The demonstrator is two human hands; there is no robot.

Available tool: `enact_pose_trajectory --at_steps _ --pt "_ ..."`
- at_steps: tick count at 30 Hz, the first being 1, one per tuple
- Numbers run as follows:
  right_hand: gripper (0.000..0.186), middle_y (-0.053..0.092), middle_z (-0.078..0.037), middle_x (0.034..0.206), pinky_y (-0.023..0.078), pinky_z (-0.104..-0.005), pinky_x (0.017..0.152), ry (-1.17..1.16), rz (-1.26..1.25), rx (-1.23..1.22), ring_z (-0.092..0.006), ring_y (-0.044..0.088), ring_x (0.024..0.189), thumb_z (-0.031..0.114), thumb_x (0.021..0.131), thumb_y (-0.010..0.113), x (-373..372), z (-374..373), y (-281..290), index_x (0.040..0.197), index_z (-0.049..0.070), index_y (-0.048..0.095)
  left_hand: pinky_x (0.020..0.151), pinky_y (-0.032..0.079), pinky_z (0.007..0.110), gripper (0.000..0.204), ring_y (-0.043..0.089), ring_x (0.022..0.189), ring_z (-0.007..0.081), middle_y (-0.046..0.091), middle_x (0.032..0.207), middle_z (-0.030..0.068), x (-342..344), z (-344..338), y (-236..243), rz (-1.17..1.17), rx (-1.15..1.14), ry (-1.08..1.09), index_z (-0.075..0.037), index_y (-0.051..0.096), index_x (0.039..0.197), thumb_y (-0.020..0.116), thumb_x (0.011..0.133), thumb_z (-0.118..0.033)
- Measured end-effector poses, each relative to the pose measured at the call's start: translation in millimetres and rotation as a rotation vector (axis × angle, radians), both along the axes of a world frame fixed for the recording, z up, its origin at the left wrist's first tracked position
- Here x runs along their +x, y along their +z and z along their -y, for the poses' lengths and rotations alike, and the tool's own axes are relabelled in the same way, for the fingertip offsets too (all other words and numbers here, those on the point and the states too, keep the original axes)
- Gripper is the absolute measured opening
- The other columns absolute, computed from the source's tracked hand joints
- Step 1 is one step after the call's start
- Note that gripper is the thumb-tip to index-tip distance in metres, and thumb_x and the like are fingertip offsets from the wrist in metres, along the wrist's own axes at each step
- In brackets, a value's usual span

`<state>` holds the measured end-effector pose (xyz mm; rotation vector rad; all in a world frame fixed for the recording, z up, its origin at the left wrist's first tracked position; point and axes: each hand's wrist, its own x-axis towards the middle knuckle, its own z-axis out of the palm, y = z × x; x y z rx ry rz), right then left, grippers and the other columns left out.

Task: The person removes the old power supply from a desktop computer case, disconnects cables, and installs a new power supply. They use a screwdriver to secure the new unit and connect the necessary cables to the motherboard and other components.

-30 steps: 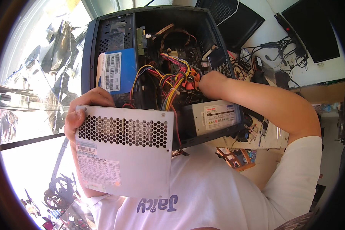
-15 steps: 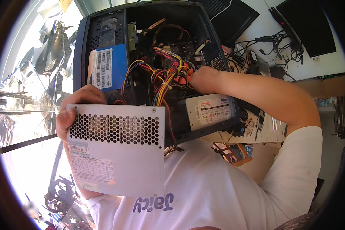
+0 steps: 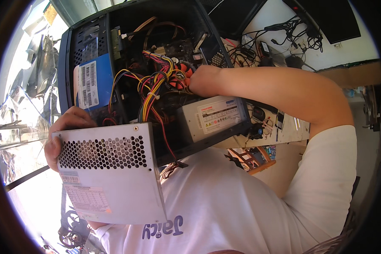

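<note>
Clasping silver power supply [image 3: 114,186]: left grip [image 3: 68,122]; right grip [image 3: 205,80] unclear; cables [image 3: 150,101] partly cover orange fan [image 3: 176,85].

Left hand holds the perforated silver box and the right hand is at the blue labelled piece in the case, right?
No: the head view shows the right hand beside the orange fan. The left hand does hold the perforated silver box.
</note>
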<state>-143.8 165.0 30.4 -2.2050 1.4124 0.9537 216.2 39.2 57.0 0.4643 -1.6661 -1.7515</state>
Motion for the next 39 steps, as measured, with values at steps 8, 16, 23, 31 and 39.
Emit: enact_pose_trajectory --at_steps 8,16,23,31,39 --pt "0.018 0.073 -0.017 0.091 0.059 -0.0427 0.072 -0.068 0.053 -0.03 -0.0348 0.072 0.085 0.01 0.082 0.061 -1 0 7 0.09 0.001 0.074 0.048 0.04 0.029 0.074 0.052 0.057 0.0155 0.057 0.08 0.0165 0 0 -1 -0.03 -0.005 0.003 0.007 0.063 0.084 0.04 0.092 -0.062" --pt "0.022 0.069 -0.018 0.076 0.057 -0.0436 0.07 -0.301 -0.018 -0.331 -0.0367 0.07 0.079 0.01 0.083 0.066 -9 -17 89 0.103 0.0 0.072 0.048 0.043 0.027 0.076 0.055 0.057 0.0163 0.057 0.08 0.0176 -5 3 -2 -0.021 -0.035 -0.019 0.007 0.063 0.084 0.039 0.093 -0.065" --pt "0.031 0.072 -0.014 0.096 0.056 -0.0281 0.07 -0.586 0.795 -0.992 -0.0196 0.071 0.08 0.012 0.089 0.074 12 -93 108 0.116 -0.001 0.068 0.053 0.053 0.032 0.065 0.06 0.06 0.0218 0.057 0.086 0.0177 -3 -11 9 -0.187 0.099 -0.046 0.007 0.062 0.092 0.047 0.093 -0.057" --pt "0.126 0.049 -0.031 0.138 0.044 -0.0416 0.108 -0.9 2.159 -0.044 -0.0358 0.054 0.124 0.059 0.072 0.086 120 -128 130 0.151 -0.012 0.018 0.079 0.06 0.044 0.054 0.068 0.099 0.0327 0.062 0.101 0.0189 -37 -78 109 -0.487 0.36 -0.235 0.006 0.06 0.112 0.043 0.099 -0.044" --pt "0.064 0.062 -0.021 0.13 0.046 -0.0437 0.104 -0.482 2.578 -0.556 -0.034 0.059 0.119 0.041 0.09 0.065 -92 -167 184 0.136 -0.001 0.052 0.095 0.051 0.047 0.062 0.065 0.112 0.0344 0.067 0.115 0.0214 -109 -70 242 -0.285 -0.291 -0.448 0.003 0.056 0.128 0.022 0.107 -0.044"
